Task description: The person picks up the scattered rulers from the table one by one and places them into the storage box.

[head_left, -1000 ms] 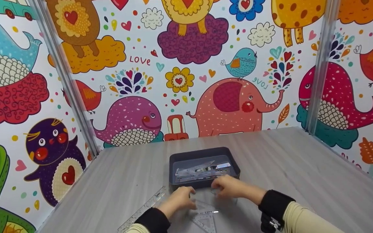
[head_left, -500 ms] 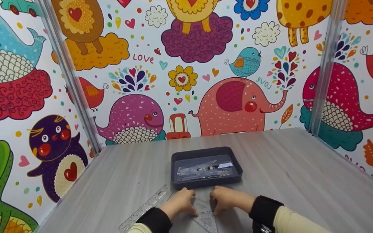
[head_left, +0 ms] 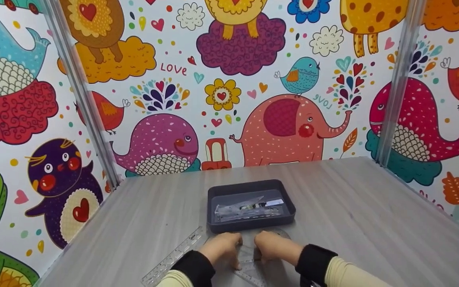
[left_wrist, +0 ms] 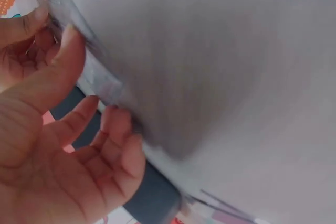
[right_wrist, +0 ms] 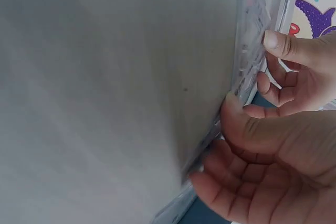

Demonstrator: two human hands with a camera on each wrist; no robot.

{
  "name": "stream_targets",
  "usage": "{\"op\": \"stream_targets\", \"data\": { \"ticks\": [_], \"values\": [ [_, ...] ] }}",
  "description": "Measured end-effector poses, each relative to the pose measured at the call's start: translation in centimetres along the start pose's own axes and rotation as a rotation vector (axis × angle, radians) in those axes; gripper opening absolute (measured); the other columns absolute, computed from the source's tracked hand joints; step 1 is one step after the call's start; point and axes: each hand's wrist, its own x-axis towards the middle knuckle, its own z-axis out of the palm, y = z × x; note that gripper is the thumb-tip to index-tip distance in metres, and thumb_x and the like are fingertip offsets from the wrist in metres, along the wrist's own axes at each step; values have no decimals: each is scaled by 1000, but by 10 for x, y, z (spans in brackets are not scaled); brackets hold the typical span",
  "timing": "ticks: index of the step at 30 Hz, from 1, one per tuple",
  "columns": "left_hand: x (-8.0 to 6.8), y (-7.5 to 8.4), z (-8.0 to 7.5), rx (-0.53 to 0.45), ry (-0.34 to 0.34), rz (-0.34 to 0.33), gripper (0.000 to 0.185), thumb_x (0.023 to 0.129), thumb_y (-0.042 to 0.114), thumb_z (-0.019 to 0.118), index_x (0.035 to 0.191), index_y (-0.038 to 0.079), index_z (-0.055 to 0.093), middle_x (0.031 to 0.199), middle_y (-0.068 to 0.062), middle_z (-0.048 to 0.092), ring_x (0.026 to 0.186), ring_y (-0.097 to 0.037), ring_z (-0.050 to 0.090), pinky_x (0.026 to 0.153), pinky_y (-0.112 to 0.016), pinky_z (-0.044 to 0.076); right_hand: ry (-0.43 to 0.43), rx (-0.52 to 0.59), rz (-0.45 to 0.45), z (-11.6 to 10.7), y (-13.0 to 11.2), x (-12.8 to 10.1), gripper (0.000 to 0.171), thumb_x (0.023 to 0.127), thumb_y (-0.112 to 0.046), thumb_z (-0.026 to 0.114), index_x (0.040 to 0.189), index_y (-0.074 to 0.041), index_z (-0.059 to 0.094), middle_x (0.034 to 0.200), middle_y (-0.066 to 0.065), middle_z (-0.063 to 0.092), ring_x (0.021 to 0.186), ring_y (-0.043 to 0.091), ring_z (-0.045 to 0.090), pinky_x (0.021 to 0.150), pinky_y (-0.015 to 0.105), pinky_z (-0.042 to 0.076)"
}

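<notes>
We see both hands at the table's (head_left: 373, 207) near edge, left hand (head_left: 222, 247) and right hand (head_left: 272, 246) pinching a clear plastic set square (head_left: 249, 266) from either side, likely to lift its thin, flat sheet. Beyond it stands a dark rectangular tray (head_left: 249, 225); a transparent ruler (head_left: 173, 259) lies leftward.

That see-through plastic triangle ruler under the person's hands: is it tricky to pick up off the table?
Probably a bit. The clear triangle ruler lies flat on the smooth table, so it may slide before lifting. It looks thin and light, likely stiff. Both hands, left hand and right hand, work its edges.
</notes>
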Motion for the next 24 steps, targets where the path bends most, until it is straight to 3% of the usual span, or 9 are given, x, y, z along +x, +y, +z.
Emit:
{"op": "stream_targets", "data": {
  "ticks": [4,11,20,24],
  "values": [
    [-5,7,-3,61,-22,-24,51,46,29,78,88,12,55,83,-2,54,80,-16,50,72,-29,40,27,30,17,3,2,-1,23,47,-13,74,56,-8,54,51,0,51,47,11,43,49,27,40],
    [-10,13,0,23,4,-80,47,44,28,77,80,11,52,107,-18,49,98,-28,47,79,-38,38,60,16,34,7,2,-4,22,48,-14,74,54,-9,53,51,0,50,46,12,39,47,28,39],
    [-6,15,5,159,50,-7,51,40,28,78,81,11,53,86,-10,48,84,-27,50,71,-34,41,61,-62,25,5,-2,-5,24,49,-15,73,55,-8,51,53,4,51,48,15,44,49,29,41],
    [-5,14,8,185,73,-4,53,40,31,78,81,9,52,82,-10,47,80,-28,50,69,-35,41,60,-45,-82,2,-2,-4,20,51,-10,71,58,-9,52,57,2,50,54,15,47,51,26,40]
  ]
}}
